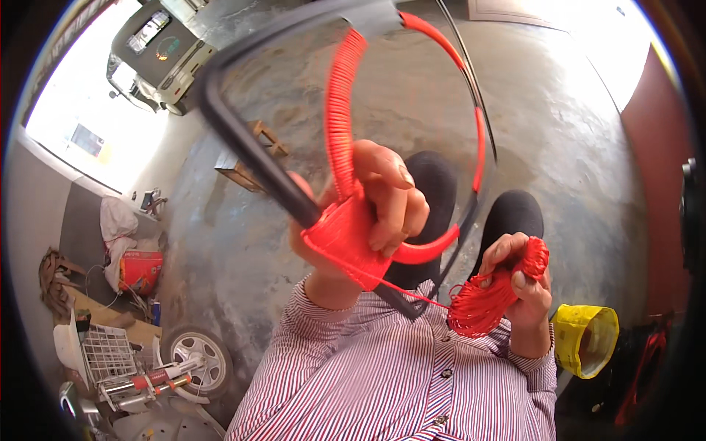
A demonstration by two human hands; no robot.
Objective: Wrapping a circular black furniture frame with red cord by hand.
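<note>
red cord (pixel 491 298) bundled in right hand (pixel 523 283)

1. grey concrete floor (pixel 559 132), mottled and glossy in the light.
2. small wooden stool (pixel 250 158) stands on it at upper left.
3. yellow bucket (pixel 585 339) sits on it at lower right.
4. orange container (pixel 140 270) and wheel (pixel 197 359) at left.

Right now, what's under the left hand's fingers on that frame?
The left hand grips the dark frame where red cord wrapping covers the joint. The fingers hide part of the wrapping; the frame beneath it cannot be seen.
</note>
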